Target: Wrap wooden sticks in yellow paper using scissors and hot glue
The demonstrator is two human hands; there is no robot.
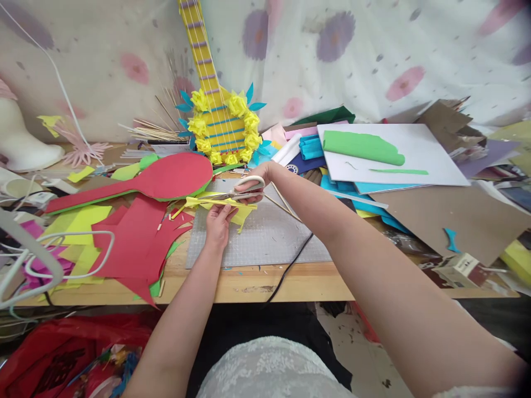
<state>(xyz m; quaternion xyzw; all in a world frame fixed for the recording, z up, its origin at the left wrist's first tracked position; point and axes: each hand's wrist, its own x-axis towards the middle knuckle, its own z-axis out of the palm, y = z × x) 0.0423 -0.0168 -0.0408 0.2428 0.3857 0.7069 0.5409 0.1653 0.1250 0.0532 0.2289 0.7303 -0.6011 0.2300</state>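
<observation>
The left hand (217, 224) is pinching the yellow paper strip (219, 203) over the cutting mat's (265, 237) far edge, long axis left-right; the right hand (255, 185) is gripping scissors (232, 193) alongside it.

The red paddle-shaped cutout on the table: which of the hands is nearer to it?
Left. The left hand holds yellow paper just below the red cutout's round end; the right hand, gripping scissors, is further right.
</observation>
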